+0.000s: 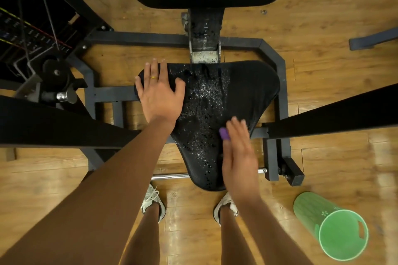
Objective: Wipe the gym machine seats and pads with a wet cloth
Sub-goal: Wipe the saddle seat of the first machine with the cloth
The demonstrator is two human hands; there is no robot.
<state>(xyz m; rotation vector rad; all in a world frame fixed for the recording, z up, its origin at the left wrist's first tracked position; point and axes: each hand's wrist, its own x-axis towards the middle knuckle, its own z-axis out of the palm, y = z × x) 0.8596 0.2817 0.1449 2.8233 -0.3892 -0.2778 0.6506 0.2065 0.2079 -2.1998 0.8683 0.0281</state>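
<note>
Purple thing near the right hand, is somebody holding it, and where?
The right hand lies over the purple thing, fingers straight; one end peeks out. Whether it grips cannot be told: blurred.

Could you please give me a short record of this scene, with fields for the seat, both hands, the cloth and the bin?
seat: black machine seat, water droplets down its middle
left hand: flat on the seat's left part, ring on one finger
right hand: blurred, fingers straight, over the seat's near right edge
cloth: purple cloth, a small bit showing beside the right hand
bin: green bin on the floor, right of the seat
</note>
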